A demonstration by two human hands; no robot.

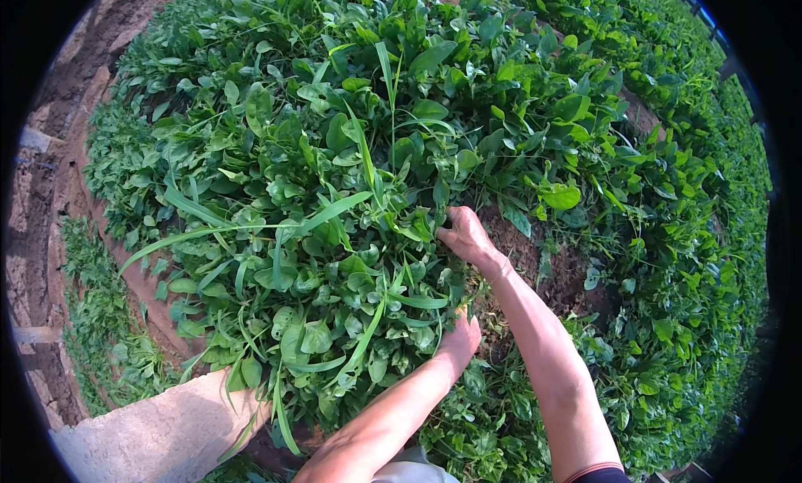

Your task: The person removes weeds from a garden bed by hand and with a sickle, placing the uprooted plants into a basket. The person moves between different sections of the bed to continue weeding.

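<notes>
A dense bed of leafy green plants (294,138), spinach-like with broad leaves, spreads before me. My right hand (467,235) reaches in at the bed's edge, its thumb and fingers closed around stems of a leafy plant (413,225). Foliage hides the fingertips. Lower down and nearer to me, my left hand (460,340) is low among the leaves, beside some yellowish-green weeds (473,289). Its fingers are mostly covered, so its grip does not show. Bare brown soil (514,239) lies just right of both hands.
Long-bladed grass (335,210) stands up through the leaves. At lower left a rough pale concrete beam or slab (169,430) juts into the bed. A muddy furrow (37,207) runs along the left side. More leafy rows (689,245) fill the right.
</notes>
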